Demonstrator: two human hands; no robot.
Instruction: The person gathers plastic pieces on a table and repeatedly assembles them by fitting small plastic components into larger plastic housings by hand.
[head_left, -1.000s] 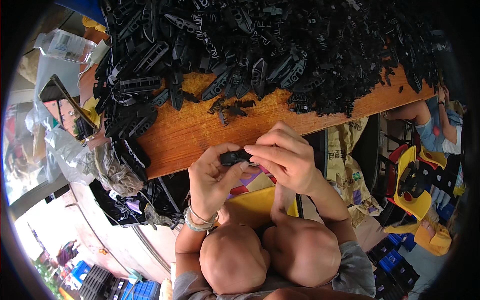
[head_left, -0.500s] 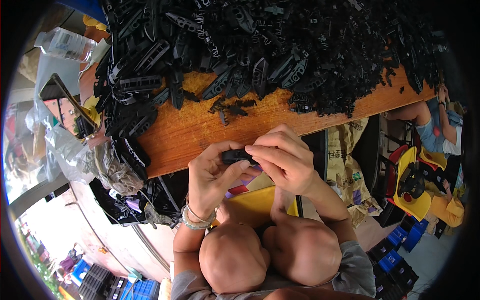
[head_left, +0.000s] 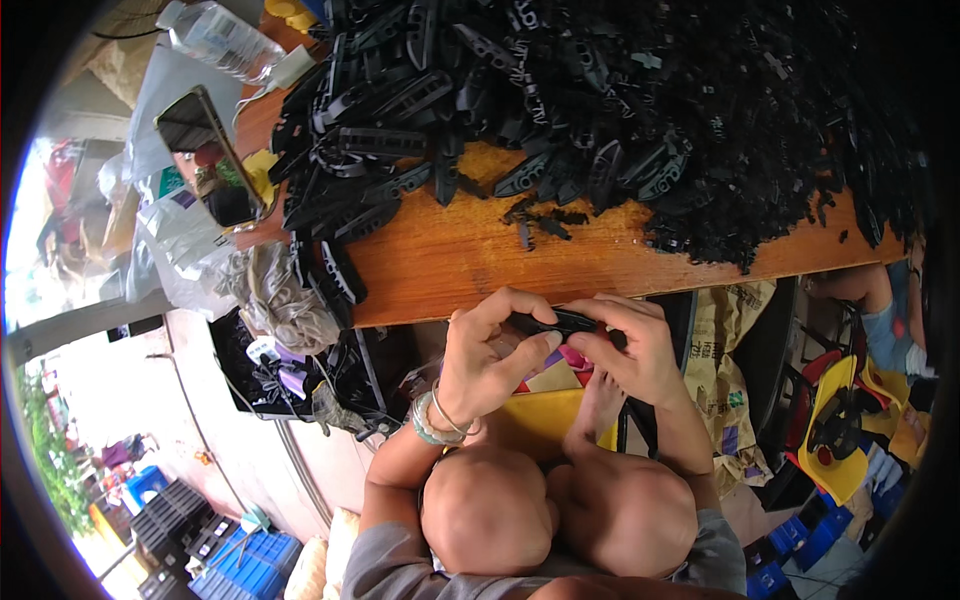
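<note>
- As the slim black part [head_left: 566,322] spans both hands, the left hand [head_left: 482,362] pinches one end between thumb and forefinger and the right hand [head_left: 642,350] pinches the other, probably to steady it.
- The part sits between the hands, by the near edge of the surface [head_left: 430,285], perhaps for a close look.
- Small loose pieces [head_left: 540,222] lie beyond the hands, the pile of black parts [head_left: 640,110] farther off, seemingly within reach.
- Well left of the left hand, the phone [head_left: 212,165] is tilted, presumably for viewing.
</note>
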